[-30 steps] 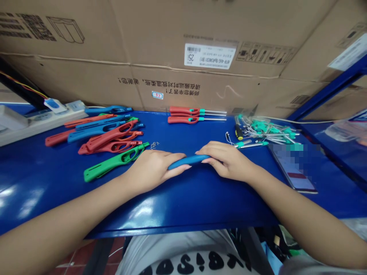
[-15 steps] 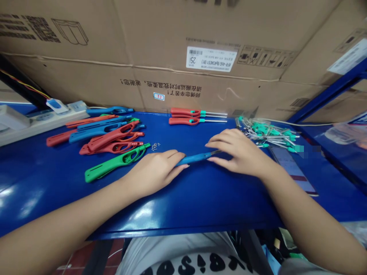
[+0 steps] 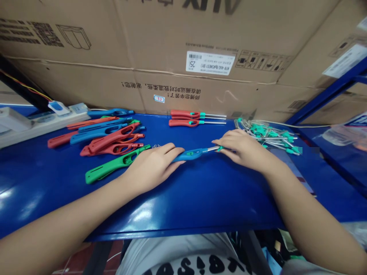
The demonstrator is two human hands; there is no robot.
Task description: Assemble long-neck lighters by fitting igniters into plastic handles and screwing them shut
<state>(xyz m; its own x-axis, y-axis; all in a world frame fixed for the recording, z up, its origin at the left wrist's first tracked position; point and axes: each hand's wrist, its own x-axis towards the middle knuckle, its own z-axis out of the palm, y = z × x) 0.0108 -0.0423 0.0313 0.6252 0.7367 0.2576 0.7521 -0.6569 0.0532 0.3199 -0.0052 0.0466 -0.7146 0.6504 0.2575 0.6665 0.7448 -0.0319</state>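
Observation:
My left hand (image 3: 156, 164) is closed around the back of a blue lighter handle (image 3: 192, 154), whose front end points right. With thumb and fingers my right hand (image 3: 243, 149) pinches a metal lighter tube (image 3: 212, 149) by its teal collar. The tube's bare end meets the front of the blue handle; how far it sits inside I cannot tell. Just left of my left hand lies a green lighter handle (image 3: 110, 168). Beyond my right hand is a pile of metal tubes with teal collars (image 3: 266, 133).
Red, orange and blue handles (image 3: 107, 133) are heaped at the left, beside a white power strip (image 3: 43, 124). Two red lighters with tubes (image 3: 186, 118) lie at the back, before a cardboard box (image 3: 160, 49). A phone (image 3: 298, 172) lies near my right forearm on the blue table (image 3: 183, 206).
My right hand has shifted slightly right and up, and its fingers now show pinched on the teal collar. The blue handle has turned and tilted up slightly, showing its trigger opening.

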